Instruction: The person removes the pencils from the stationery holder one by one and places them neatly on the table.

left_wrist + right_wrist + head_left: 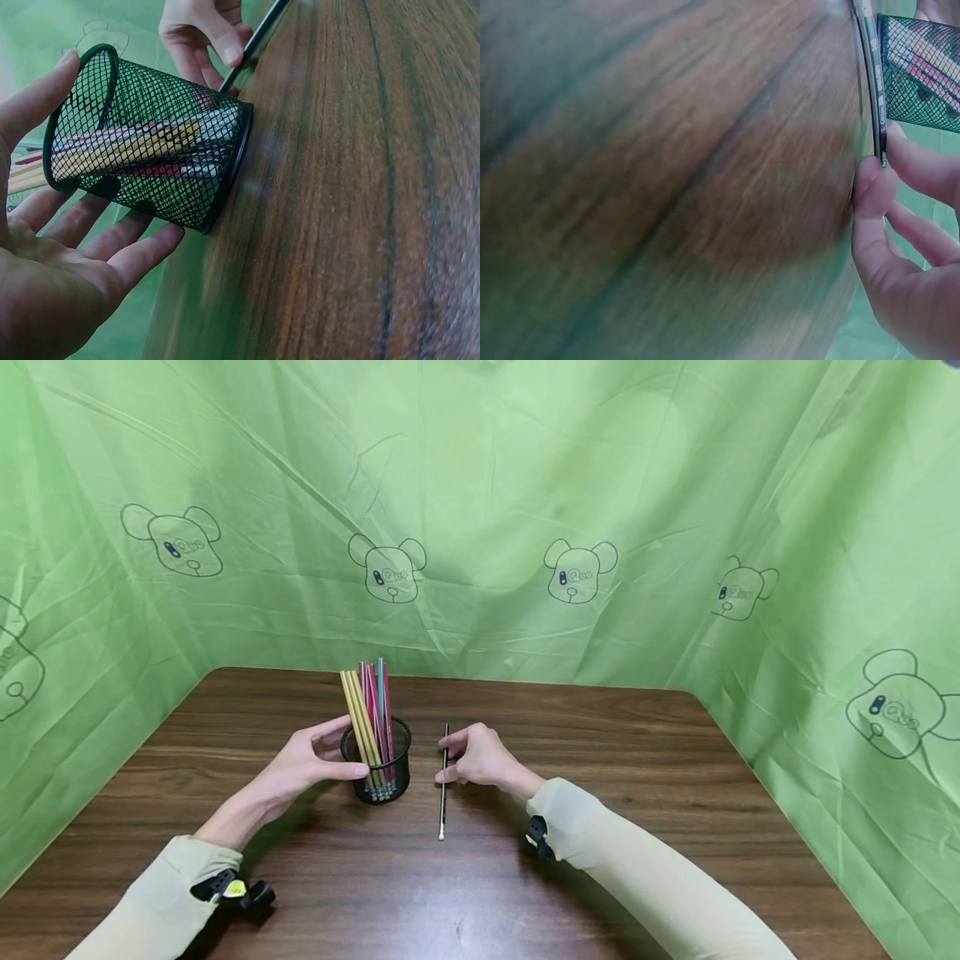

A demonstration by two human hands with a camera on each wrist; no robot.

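A black wire-mesh pencil cup (402, 774) stands upright on the table, with yellow, pink and blue pencils (369, 710) leaning in it. My left hand (303, 762) holds the cup from its left side; in the left wrist view the thumb lies at the rim and the fingers (139, 244) spread along the mesh wall. Right of the cup, a slim black pencil (442, 810) lies lengthwise on the table, its pale end toward me. My right hand (483, 758) pinches it between thumb and fingers. White lettering runs along the black pencil (879, 90) in the right wrist view.
The brown wood-grain table (637, 752) has rounded far corners. Green curtains (480, 468) with printed bear heads hang behind it and on both sides. A dark wrist camera (257, 897) sticks out from the left sleeve, and another (538, 837) sits on the right sleeve.
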